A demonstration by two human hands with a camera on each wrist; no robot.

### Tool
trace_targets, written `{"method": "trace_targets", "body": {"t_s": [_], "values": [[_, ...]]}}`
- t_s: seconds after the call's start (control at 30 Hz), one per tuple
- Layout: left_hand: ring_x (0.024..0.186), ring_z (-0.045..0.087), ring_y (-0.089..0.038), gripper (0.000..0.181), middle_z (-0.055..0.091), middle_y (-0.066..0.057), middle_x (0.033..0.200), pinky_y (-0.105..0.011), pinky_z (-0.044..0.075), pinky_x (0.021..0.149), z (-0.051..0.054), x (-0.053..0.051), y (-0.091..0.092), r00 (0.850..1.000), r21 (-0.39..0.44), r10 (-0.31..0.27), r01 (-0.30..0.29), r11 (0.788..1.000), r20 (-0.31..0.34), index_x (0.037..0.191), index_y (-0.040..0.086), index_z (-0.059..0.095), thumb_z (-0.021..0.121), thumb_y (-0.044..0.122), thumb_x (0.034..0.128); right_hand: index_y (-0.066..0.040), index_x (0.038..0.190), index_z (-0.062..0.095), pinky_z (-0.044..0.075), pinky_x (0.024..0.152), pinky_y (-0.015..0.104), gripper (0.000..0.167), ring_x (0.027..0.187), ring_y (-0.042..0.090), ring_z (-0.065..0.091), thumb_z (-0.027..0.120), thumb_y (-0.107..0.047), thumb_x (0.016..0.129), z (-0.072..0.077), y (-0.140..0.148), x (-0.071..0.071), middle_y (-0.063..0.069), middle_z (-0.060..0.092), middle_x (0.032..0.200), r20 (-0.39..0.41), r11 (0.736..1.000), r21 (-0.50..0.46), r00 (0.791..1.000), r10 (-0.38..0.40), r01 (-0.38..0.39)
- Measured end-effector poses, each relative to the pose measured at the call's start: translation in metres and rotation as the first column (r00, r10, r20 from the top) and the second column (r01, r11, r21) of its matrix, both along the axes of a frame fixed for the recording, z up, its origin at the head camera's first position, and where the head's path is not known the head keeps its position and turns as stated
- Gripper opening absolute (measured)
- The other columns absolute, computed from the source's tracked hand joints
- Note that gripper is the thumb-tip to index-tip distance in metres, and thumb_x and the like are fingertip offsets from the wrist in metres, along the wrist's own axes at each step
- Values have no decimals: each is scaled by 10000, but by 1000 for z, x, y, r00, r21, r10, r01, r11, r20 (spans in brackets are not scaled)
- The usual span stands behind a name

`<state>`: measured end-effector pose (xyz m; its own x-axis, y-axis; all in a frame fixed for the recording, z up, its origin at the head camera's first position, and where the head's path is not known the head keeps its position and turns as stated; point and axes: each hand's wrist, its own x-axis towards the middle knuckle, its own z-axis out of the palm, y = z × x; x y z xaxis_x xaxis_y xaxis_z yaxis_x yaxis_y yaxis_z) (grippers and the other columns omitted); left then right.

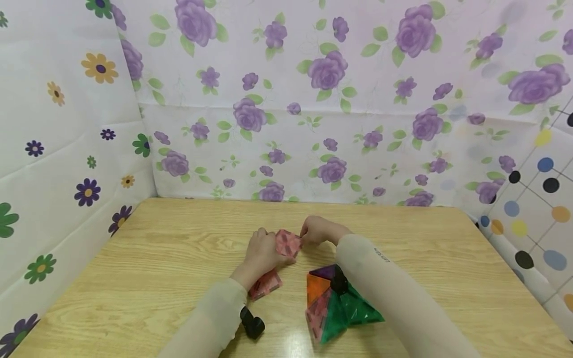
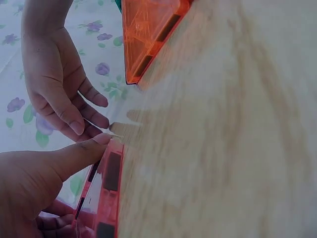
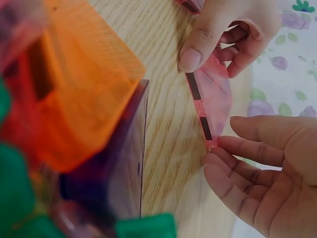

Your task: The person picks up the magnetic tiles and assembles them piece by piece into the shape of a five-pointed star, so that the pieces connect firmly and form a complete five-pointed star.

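A pink see-through magnetic tile with dark magnet strips along its edges is pinched in my left hand, thumb on the near edge and fingers behind. In the left wrist view the tile stands tilted on edge at the tabletop. My right hand is on the tile's other side; its fingertips touch the corner, thumb apart from it. Another pink tile lies below my left hand, partly covered by it. Close to my right forearm stands a joined group of tiles: orange, purple, pink and green.
The wooden table reaches back to a flowered sheet hung behind it, with patterned sheets at both sides. A black wrist camera sits by my left sleeve. Another black device shows at my right sleeve, over the tile group.
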<state>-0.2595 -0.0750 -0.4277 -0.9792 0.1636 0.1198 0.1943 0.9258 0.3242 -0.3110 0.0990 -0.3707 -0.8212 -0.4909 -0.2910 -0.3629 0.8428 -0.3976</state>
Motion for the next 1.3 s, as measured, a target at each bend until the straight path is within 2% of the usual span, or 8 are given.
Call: {"method": "trace_targets", "body": {"t_s": [0.13, 0.37, 0.47, 0.67, 0.8, 1.0, 1.17, 1.3], "values": [[866, 503, -270, 746, 537, -132, 927, -382, 462, 795, -2, 0, 3, 1000, 20, 19, -19, 1000, 5, 981, -23, 644, 839, 590, 603, 18, 1008, 734, 485, 598, 196, 206, 644, 102, 560, 595, -56, 875, 0, 4, 2, 81, 705, 816, 29, 996, -73, 999, -46, 48], [934, 493, -273, 836, 517, -176, 1050, -380, 496, 812, -5, -1, 3, 1000, 185, 11, -9, 983, -8, 1169, -53, 597, 869, 511, 614, 4, 934, 725, 476, 664, 202, 142, 763, 111, 568, 640, -107, 915, -2, 4, 1, 108, 714, 929, -7, 962, -201, 982, -188, 183], [1026, 509, -314, 885, 523, -208, 1137, -410, 508, 884, -3, -1, 4, 1000, 240, -5, 6, 971, -5, 1253, -57, 541, 863, 492, 637, 18, 937, 728, 538, 689, 222, 122, 727, 106, 640, 646, -65, 903, 3, 3, 3, 133, 723, 906, 25, 934, -263, 970, -243, 241], [1124, 550, -350, 864, 616, -185, 1189, -445, 508, 927, 6, -3, 4, 999, 323, -52, 51, 945, -5, 1293, -27, 529, 857, 462, 661, 71, 1008, 688, 587, 797, 379, 149, 590, 93, 658, 589, -3, 925, 16, 11, 10, 186, 709, 859, 183, 860, -392, 944, -274, 326], [1038, 587, -281, 739, 617, -164, 1191, -393, 534, 831, 15, -4, 1, 994, 453, -112, 104, 886, -8, 1331, -11, 520, 800, 383, 771, 92, 1040, 662, 569, 848, 426, 163, 593, 73, 639, 567, 8, 937, 21, 20, 12, 193, 695, 880, 228, 823, -452, 937, -266, 344], [907, 577, -185, 368, 632, -130, 1102, -318, 512, 753, 25, -1, -4, 990, 653, -136, 78, 753, 39, 1303, 38, 566, 571, 203, 974, 92, 1088, 639, 563, 862, 435, 191, 605, 69, 642, 554, -12, 951, 22, 31, 14, 155, 684, 882, 267, 796, -492, 932, -247, 352], [852, 605, -176, 279, 647, -125, 1016, -402, 535, 762, 29, 0, -5, 986, 760, -137, 15, 649, 98, 1226, 63, 627, 572, 60, 952, 84, 1115, 631, 590, 784, 353, 210, 626, 75, 648, 550, -32, 959, 23, 39, 16, 134, 667, 876, 270, 795, -504, 936, -227, 339], [781, 613, -145, 290, 654, -129, 963, -405, 542, 732, 31, 2, -5, 980, 788, -154, -4, 616, 125, 1213, 60, 643, 608, 46, 926, 76, 1132, 629, 590, 745, 293, 219, 648, 88, 658, 544, -33, 963, 24, 46, 19, 116, 654, 868, 288, 788, -514, 934, -212, 337]]}}
